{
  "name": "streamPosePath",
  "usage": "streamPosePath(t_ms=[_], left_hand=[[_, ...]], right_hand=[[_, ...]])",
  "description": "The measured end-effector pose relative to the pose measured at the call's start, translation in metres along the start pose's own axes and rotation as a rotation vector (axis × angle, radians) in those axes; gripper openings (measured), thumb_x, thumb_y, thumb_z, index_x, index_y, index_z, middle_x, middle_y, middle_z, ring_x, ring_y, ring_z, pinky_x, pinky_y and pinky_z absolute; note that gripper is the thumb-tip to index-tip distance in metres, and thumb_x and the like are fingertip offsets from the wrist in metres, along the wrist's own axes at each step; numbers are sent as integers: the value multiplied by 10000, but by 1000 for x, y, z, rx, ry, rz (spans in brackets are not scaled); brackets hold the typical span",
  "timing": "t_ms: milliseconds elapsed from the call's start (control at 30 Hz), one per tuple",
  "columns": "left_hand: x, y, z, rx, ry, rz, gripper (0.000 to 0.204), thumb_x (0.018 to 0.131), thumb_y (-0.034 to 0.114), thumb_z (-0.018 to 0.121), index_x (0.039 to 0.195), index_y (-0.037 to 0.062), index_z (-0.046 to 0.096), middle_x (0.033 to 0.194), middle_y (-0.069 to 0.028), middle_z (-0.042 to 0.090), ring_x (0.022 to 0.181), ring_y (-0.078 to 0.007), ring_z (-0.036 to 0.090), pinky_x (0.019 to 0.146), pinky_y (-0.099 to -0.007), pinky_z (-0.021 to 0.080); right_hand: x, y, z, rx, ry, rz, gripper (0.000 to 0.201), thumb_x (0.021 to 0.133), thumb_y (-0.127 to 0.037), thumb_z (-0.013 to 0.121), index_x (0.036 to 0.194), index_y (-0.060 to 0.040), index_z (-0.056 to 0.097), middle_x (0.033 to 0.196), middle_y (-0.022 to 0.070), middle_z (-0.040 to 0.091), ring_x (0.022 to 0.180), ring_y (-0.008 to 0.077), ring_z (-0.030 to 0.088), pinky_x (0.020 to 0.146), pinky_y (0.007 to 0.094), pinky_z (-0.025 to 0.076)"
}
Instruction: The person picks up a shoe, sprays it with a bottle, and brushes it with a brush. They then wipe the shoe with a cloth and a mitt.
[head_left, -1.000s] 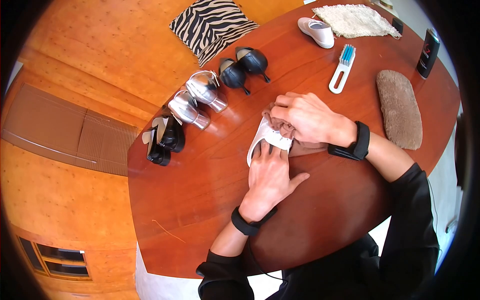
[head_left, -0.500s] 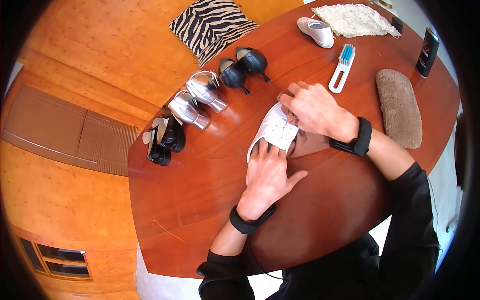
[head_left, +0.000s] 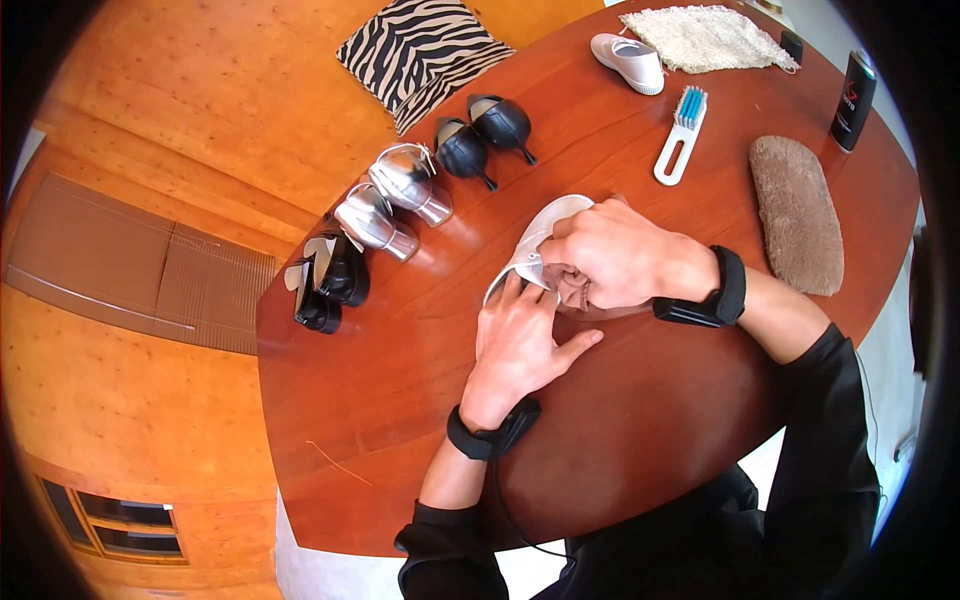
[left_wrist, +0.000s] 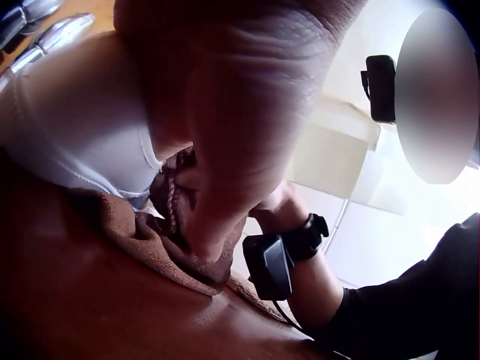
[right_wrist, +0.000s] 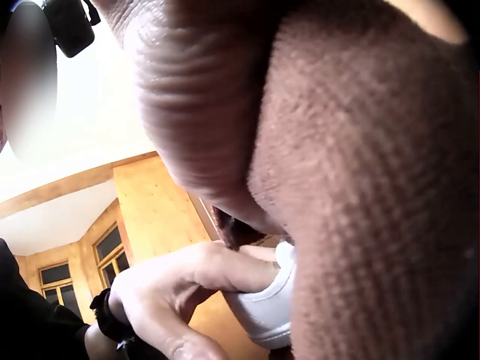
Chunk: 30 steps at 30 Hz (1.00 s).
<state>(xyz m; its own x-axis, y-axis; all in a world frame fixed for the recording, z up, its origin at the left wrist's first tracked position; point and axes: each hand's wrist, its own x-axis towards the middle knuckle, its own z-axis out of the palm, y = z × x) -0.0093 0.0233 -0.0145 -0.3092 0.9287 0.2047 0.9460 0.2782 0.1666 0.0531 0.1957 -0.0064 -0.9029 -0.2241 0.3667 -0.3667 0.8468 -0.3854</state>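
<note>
A white canvas shoe (head_left: 556, 212) lies tilted in front of the person, its rounded toe pointing away. The left hand (head_left: 515, 345) has its fingers inside the shoe's opening, with the thumb stretched out to the side. Bunched in the right hand (head_left: 625, 255) is a brown cloth (head_left: 574, 290), gripped against the shoe near its eyelets. In the left wrist view the cloth (left_wrist: 150, 251) hangs in folds beside the shoe's rim (left_wrist: 139, 161). Its ribbed weave fills much of the right wrist view, where the left thumb stands apart from the shoe (right_wrist: 262, 311).
Black heels (head_left: 500, 122), silver heels (head_left: 372, 220) and black shoes (head_left: 340, 268) line the table's left edge. A second white shoe (head_left: 628, 64), a cream cloth (head_left: 710, 38), a brush (head_left: 682, 135), a brown fuzzy pad (head_left: 797, 215) and a black spray can (head_left: 854, 102) lie or stand farther right.
The shoe has tilted, and its toe now shows beyond the right hand. The right hand with the cloth has moved from the toe down toward the opening. The left hand has shifted slightly left.
</note>
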Motion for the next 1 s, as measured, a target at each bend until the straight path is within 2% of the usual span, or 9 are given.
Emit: streamPosePath(t_ms=[200, 333, 600, 667, 700, 800, 867, 933, 1000], left_hand=[[2, -3, -2, -31, 10, 5, 556, 687, 409, 731, 1057, 10, 620, 1030, -138, 623, 983, -321, 560, 811, -408, 469], [1, -7, 1, -29, 15, -3, 550, 693, 422, 713, 1039, 4, 622, 1001, -119, 621, 968, -307, 551, 855, -421, 448], [2, -6, 1, -13, 12, 0, 529, 693, 416, 711, 1015, 3, 634, 999, -122, 621, 961, -310, 552, 842, -418, 450], [2, -5, -1, -18, 51, 22, 523, 690, 395, 730, 1031, 12, 630, 1026, -140, 627, 989, -332, 560, 822, -410, 464], [3, -5, -1, -19, 50, 21, 523, 690, 395, 730, 1031, 12, 630, 1026, -140, 627, 989, -332, 560, 822, -410, 464], [2, -7, -2, -41, -1, 8, 488, 686, 400, 734, 986, 27, 637, 997, -134, 627, 969, -332, 566, 794, -413, 465], [1, -8, -3, -54, -67, -30, 499, 696, 424, 712, 968, 13, 638, 1013, -110, 619, 950, -304, 558, 778, -414, 478], [0, -8, -4, -49, -33, -27, 485, 692, 422, 721, 972, 35, 640, 997, -118, 622, 940, -310, 569, 750, -412, 478], [-1, -9, -4, -44, -1, -27, 472, 688, 420, 729, 976, 57, 643, 982, -126, 625, 931, -316, 580, 722, -411, 478]], right_hand=[[1, 8, 6, -230, -1, 204, 136, 641, -142, 639, 745, -55, 631, 714, 139, 613, 685, 314, 620, 576, 410, 486], [1, 26, 2, -338, 39, 342, 118, 680, -168, 626, 699, -55, 653, 692, 145, 634, 665, 306, 635, 577, 398, 494], [0, 24, 3, -328, 26, 280, 110, 671, -164, 631, 701, -61, 653, 684, 144, 631, 671, 314, 633, 578, 393, 494], [1, 17, 4, -143, -48, 173, 124, 638, -131, 625, 738, -61, 601, 722, 134, 599, 648, 327, 600, 571, 427, 471], [1, 13, 6, -97, -30, 137, 140, 625, -110, 626, 755, -61, 608, 733, 121, 604, 658, 319, 598, 561, 433, 464], [1, -6, -2, -19, -83, 116, 158, 625, -94, 617, 779, -57, 613, 753, 116, 606, 681, 309, 598, 551, 436, 457], [1, -4, 4, 26, -47, 53, 153, 632, -97, 608, 779, -58, 611, 730, 105, 602, 671, 308, 594, 540, 434, 452], [0, -5, 7, -42, 29, 60, 128, 632, -109, 619, 749, -59, 612, 685, 103, 601, 651, 315, 595, 549, 423, 460], [0, 5, 10, -75, 32, 107, 119, 629, -111, 624, 739, -65, 616, 676, 103, 606, 656, 316, 601, 560, 418, 465]])
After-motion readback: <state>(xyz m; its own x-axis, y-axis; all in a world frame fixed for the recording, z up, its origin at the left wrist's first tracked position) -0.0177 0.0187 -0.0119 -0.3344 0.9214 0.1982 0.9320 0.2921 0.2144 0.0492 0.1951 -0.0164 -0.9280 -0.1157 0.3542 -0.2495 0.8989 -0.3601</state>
